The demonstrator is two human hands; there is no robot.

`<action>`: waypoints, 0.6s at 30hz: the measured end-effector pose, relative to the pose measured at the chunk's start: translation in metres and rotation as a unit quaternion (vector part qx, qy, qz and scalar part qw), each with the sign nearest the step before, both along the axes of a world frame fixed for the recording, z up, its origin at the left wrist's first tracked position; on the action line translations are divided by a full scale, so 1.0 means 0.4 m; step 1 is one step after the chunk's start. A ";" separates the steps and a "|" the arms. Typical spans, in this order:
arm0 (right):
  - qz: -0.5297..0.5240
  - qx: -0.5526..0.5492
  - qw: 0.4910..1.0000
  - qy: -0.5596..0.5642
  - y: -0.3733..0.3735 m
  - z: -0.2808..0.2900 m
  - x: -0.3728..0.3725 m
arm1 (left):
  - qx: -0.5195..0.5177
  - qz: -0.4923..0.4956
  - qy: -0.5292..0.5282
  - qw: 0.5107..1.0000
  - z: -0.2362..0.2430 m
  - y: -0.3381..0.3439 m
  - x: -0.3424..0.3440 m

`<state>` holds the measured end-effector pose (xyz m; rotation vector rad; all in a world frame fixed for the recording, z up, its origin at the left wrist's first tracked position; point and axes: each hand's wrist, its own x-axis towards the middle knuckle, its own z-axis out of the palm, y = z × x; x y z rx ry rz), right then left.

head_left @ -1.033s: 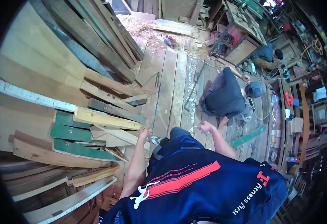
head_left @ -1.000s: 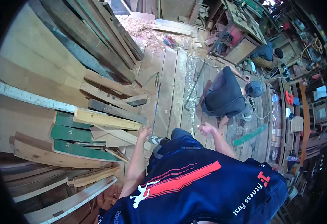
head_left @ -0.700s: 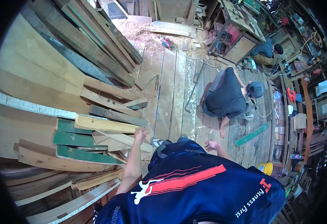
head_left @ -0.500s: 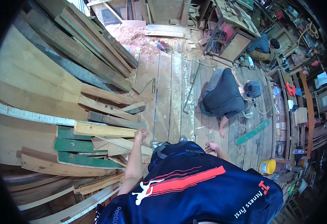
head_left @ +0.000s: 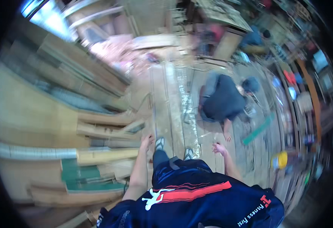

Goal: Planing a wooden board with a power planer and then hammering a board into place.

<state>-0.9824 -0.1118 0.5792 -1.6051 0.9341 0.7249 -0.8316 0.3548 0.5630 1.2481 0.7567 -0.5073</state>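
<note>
My left hand (head_left: 147, 140) hangs beside the ends of the stacked lumber, its fingers loosely apart but blurred. Closest to it are a pale yellow board (head_left: 111, 155) and some brown boards (head_left: 105, 131); I see no grip on either. My right hand (head_left: 219, 148) is held over the plank floor (head_left: 208, 163) with its fingers curled together; whatever they hold, if anything, is too small and smeared to name. Just beyond it, a crouching co-worker (head_left: 223, 100) in a dark shirt and cap rests one hand (head_left: 227, 136) on the floor.
Long boards (head_left: 79, 62) lean along the left, above green-painted pieces (head_left: 81, 173). Sawdust (head_left: 115, 53) is heaped at the back. On the right are a green strip (head_left: 258, 128), a yellow bucket (head_left: 279, 160) and cluttered shelving. Another person (head_left: 252, 38) is low at the far right.
My view has shifted and blurred, and both my feet now show on the planks. My left hand appears farther from the yellow board's end. The co-worker remains crouched.
</note>
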 end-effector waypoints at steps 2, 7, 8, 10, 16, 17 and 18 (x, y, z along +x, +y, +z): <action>-0.069 0.007 0.998 0.003 0.023 -0.034 -0.043 | -0.025 -0.164 0.066 0.984 -0.089 0.092 0.049; -0.291 -0.002 0.955 0.051 0.185 -0.027 -0.282 | 0.034 -0.516 -0.010 0.856 0.158 -0.043 0.126; -0.340 -0.009 0.939 0.047 0.232 -0.011 -0.326 | 0.004 -0.535 -0.128 0.835 0.472 -0.103 0.086; -0.405 -0.006 0.913 0.040 0.353 -0.006 -0.377 | 0.014 -0.602 -0.139 0.786 0.595 -0.093 0.085; -0.597 -0.046 0.800 0.030 0.697 -0.067 -0.645 | 0.044 -0.907 -0.034 0.417 0.011 -0.366 0.217; -0.598 -0.037 0.800 0.036 0.765 -0.079 -0.656 | 0.028 -0.929 -0.034 0.369 -0.050 -0.437 0.196; -0.655 0.008 0.754 0.051 0.837 -0.096 -0.680 | 0.008 -0.942 -0.043 0.332 -0.049 -0.537 0.143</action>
